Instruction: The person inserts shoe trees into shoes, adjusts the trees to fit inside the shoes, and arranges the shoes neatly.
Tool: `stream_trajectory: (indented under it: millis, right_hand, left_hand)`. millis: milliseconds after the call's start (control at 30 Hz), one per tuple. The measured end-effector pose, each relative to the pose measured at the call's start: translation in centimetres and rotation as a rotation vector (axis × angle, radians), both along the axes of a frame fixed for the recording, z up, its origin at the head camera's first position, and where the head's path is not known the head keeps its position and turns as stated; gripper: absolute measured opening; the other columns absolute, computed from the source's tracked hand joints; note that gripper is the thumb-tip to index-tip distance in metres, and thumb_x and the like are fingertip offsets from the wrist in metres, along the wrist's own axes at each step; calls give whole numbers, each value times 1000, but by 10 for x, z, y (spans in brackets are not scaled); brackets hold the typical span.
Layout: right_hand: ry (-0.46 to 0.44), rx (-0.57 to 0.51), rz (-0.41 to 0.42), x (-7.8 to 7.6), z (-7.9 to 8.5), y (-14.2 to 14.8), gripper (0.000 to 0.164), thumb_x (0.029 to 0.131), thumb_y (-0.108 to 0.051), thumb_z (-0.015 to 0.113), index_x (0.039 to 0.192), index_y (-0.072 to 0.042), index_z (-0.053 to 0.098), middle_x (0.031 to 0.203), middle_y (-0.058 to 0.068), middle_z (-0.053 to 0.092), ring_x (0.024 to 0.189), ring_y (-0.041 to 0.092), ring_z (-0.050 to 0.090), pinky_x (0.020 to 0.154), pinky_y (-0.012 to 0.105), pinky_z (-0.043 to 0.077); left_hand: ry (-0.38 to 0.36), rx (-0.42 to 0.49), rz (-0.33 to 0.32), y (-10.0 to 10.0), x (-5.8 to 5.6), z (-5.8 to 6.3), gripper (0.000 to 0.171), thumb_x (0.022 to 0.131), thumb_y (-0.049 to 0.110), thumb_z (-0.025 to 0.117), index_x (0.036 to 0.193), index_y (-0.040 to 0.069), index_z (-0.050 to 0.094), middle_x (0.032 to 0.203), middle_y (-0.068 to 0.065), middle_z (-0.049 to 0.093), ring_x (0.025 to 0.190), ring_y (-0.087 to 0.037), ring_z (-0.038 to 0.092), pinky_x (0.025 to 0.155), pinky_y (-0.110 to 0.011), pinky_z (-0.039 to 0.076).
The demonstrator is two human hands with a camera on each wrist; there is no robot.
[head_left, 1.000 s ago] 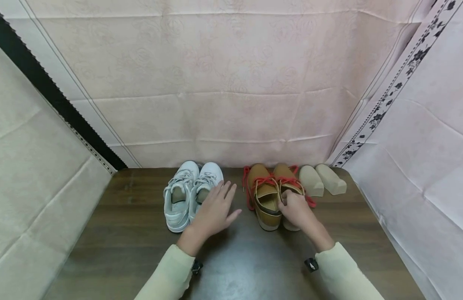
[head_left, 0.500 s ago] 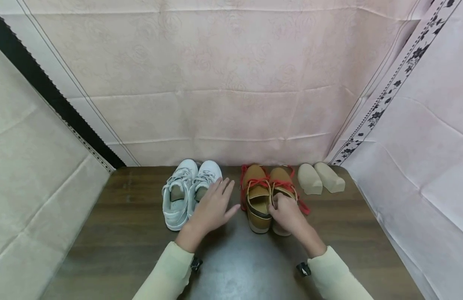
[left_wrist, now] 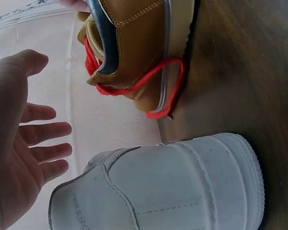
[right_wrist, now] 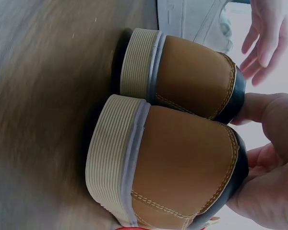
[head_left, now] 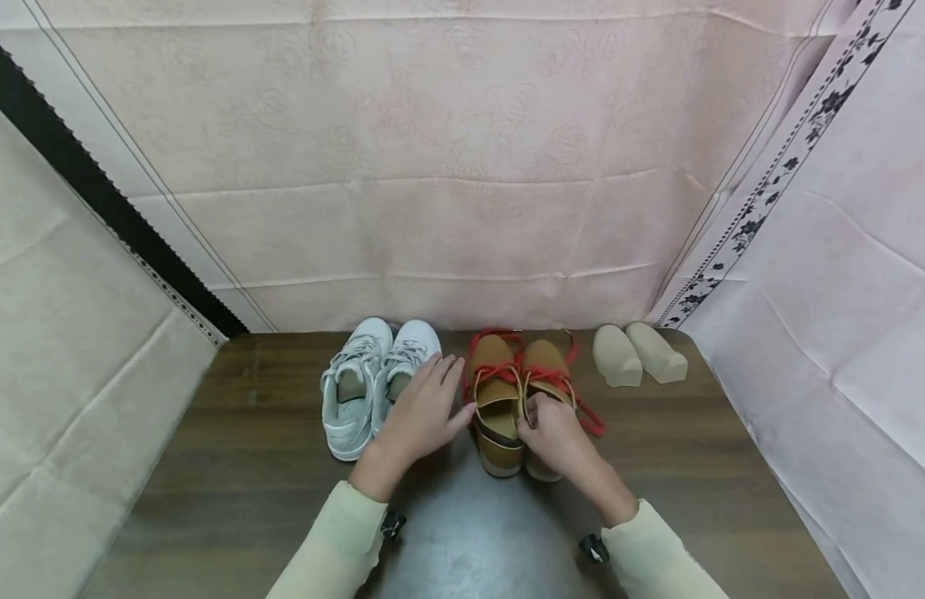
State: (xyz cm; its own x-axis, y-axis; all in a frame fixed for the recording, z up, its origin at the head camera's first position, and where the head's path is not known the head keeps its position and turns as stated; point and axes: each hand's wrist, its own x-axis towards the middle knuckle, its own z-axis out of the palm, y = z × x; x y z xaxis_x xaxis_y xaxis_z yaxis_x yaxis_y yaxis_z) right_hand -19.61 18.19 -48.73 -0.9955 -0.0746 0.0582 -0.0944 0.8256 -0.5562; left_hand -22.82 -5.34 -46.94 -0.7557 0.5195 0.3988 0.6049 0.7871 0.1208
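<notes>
And here's the right hand (head_left: 556, 434) gripping two brown shoes (head_left: 498, 399) at once, thumb over the inner collar of the left one, fingers curled at the collar of the right one (head_left: 541, 359); just how deep they reach inside is hidden. The pair sits side by side, toes to the far side, just right of centre on the dark wooden board (head_left: 245, 491), and whether the soles bear full weight there is hard to tell. Over to the left hand (head_left: 421, 416): fingers spread, holding nothing, poised over the right-hand edge of the white shoes (head_left: 371, 366), its thumb close to the left brown shoe's collar. Danger spots? That hold takes only the collars, so the toes look free to swing or dip; if the thumb slipped, the left shoe would likely drop away first. Watch the red laces (head_left: 591, 423), too, looping loose along both outer sides: one caught under a sole could drag or tip a shoe. And it's tight on the left, where an unchecked nudge could bump that idle thumb or knock the white pair askew. The cream blocks (head_left: 616, 358) at far right stand well apart, so they look safe.
</notes>
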Motion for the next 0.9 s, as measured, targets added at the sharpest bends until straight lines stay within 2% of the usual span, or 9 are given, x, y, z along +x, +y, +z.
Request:
stream_trajectory:
  millis: [267,400,567,767,900]
  right_hand:
    - [31,3,17,6,-1,-14,24,90,-17,74,104,1,67,73,-1,60,68,12,55,65,32,52]
    - [32,17,8,8,0,-13,25,92,-20,75,105,-1,68,79,2,66,73,13,61,67,33,54]
    - [66,33,8,12,9,-9,23,93,-19,73,108,-2,70,96,8,73,87,18,71,72,35,60]
    - [98,20,52,15,29,1,23,94,-17,72,112,-2,70,95,5,72,84,14,69,71,31,59]
    - [134,-22,96,10,40,15,19,95,-13,69,110,-3,70,93,2,72,81,11,66,71,29,58]
  left_hand:
    - [-27,17,13,-1,2,2,65,95,38,73,140,-4,56,138,-23,63,136,-41,54,116,-50,42]
    - [-126,73,39,6,5,4,68,92,38,76,142,-4,54,138,-21,62,134,-36,55,113,-47,46]
    - [-282,219,84,21,8,4,70,88,29,83,141,-4,52,139,-21,59,131,-37,55,110,-48,48]
    - [-367,221,180,35,7,-2,78,81,20,89,143,-6,48,135,-25,59,129,-38,56,111,-47,47]
    - [-405,232,200,38,5,-9,72,81,12,87,140,-9,49,129,-27,60,122,-40,60,106,-48,50]
